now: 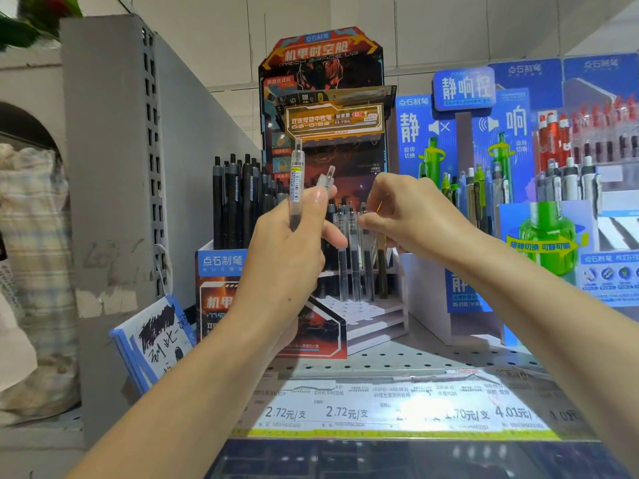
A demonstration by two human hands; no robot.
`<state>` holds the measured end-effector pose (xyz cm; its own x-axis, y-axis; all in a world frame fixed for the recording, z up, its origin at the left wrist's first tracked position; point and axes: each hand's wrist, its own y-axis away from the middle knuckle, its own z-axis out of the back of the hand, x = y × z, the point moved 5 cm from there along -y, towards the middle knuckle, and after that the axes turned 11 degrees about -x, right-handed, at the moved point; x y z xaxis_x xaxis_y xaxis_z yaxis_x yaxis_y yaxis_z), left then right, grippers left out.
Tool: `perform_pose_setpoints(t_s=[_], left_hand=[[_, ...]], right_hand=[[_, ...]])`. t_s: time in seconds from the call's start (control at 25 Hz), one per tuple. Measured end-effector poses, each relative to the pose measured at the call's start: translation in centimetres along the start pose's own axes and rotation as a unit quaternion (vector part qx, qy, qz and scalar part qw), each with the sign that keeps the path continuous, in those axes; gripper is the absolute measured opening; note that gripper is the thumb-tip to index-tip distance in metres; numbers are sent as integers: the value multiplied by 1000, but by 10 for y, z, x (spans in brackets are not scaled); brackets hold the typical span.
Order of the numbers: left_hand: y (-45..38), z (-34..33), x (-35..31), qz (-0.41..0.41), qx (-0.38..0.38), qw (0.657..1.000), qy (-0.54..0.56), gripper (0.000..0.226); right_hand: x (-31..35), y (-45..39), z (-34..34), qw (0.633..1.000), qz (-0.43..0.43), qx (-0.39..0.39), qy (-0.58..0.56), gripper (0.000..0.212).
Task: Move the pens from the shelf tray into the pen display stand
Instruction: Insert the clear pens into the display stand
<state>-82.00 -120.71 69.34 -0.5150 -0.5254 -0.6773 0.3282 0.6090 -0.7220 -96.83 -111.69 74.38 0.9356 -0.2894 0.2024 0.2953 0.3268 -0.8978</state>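
The left hand (294, 236) grips two clear pens (296, 181) nearly upright, tips down, just in front of the stand (377, 319) near the shelf's (415, 361) back. The right hand (408, 216), nearer the stand's pens, pinches one standing there; empty holes lie below.

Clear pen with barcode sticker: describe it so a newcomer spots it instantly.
Find the tall orange-and-black mecha display stand at the shelf's centre. In front of it the left hand grips two clear plastic pens; the clear pen with barcode sticker is the upright, taller one, its neighbour tilting right.
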Motion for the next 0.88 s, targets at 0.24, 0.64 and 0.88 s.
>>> perform_pose_setpoints(t_s=[0.24,0.64,0.88], left_hand=[[-1,-5,1,36,20,999,28,14],[0,0,4,52,28,998,16,21],[-6,17,0,-46,-21,991,-121,42]], right_hand=[[12,0,9,966,-48,-17,-255,24],[21,1,18,858,-131,22,-496,17],[2,-6,29,908,-121,-96,-388,17]])
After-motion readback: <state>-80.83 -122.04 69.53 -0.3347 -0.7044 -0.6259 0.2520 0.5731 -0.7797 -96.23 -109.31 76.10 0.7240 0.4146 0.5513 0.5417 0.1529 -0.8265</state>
